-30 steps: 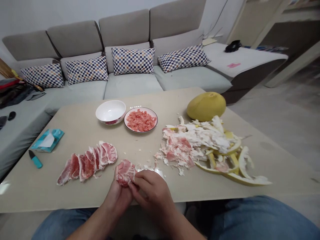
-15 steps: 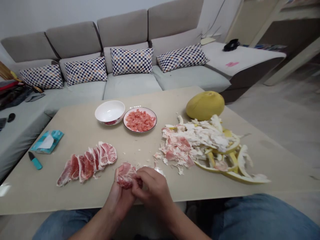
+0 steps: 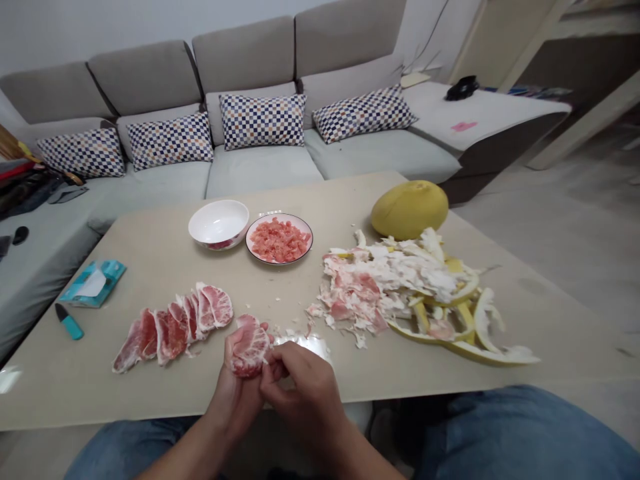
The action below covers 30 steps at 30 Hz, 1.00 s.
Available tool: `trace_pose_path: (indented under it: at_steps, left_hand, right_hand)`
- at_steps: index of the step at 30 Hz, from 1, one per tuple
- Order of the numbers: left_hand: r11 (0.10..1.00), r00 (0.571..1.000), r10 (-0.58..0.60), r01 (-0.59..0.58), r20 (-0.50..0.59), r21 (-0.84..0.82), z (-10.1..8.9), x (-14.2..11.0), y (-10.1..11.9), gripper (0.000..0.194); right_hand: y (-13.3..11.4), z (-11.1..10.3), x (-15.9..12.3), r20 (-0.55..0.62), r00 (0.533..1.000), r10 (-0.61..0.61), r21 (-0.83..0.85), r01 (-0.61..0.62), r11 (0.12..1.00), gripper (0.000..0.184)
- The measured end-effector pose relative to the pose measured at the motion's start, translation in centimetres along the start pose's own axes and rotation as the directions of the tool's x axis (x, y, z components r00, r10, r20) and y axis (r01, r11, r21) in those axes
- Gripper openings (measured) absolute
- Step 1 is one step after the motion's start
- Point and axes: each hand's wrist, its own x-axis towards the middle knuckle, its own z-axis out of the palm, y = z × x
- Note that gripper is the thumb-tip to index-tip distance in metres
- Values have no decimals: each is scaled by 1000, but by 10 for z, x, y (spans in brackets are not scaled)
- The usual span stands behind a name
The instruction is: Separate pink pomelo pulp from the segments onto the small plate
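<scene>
My left hand is wrapped round a pomelo segment, held just above the front of the table. The segment shows red flesh under a whitish membrane. Pinched at its right edge are the fingers of my right hand, closed on what looks like the membrane there; the fingertips partly hide it. A row of several pomelo segments leans together on the table left of my hands. To the right lies a heap of white pith and pink membrane scraps over curved yellow rinds.
Farther back stand a white bowl and a dark-rimmed plate with red pomelo pulp. A whole pomelo rests behind the heap. At the left are a tissue pack and a teal-handled knife. Beyond the table is a sofa.
The segment in my left hand has turned, so more of its flat face shows. My right hand has shifted slightly down and left, still pinching at the segment's edge.
</scene>
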Motion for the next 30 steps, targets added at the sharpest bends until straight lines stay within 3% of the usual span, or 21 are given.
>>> trace_pose_path:
  at_steps: [3, 6, 10, 13, 17, 19, 23, 25, 27, 30]
  left_hand:
    - [999, 999, 30, -29, 15, -22, -1, 1, -1, 18]
    - [994, 999, 51, -49, 18, -101, 3, 1, 2, 17]
    - [990, 999, -45, 44, -10, -135, 12, 1, 8, 25]
    - [989, 990, -135, 132, -46, -66, 15, 0, 11, 28]
    - [982, 987, -157, 154, 19, 107, 9, 2, 7, 41]
    - [972, 992, -116, 104, 45, 210, 6, 3, 2, 40]
    - [946, 989, -58, 10, 138, 323, 4, 1, -3, 31]
    - [934, 984, -80, 17, 162, 358, 5, 0, -2, 33]
    - [924, 982, -118, 54, 149, 378, 5, 0, 1, 35]
    - [929, 977, -166, 109, 136, 354, 4, 1, 5, 36]
  right_hand:
    - [1, -5, 4, -68, 998, -6, -36, 4, 999, 11]
    - [6, -13, 9, -63, 997, 37, -2, -37, 999, 12]
    - [10, -24, 15, -10, 992, 129, 126, -126, 984, 11]
    - [10, -29, 18, -16, 981, 196, 196, -189, 962, 10]
    - [7, -35, 19, 46, 952, 303, 331, -301, 894, 7]
    - [5, -38, 19, 150, 916, 373, 440, -399, 804, 4]
    - [7, -41, 24, 434, 791, 431, 643, -608, 467, 22]
    - [11, -44, 28, 476, 766, 432, 681, -632, 369, 27]
    - [17, -50, 34, 413, 784, 463, 708, -596, 379, 28]
    - [31, -65, 43, 144, 861, 488, 659, -451, 602, 21]
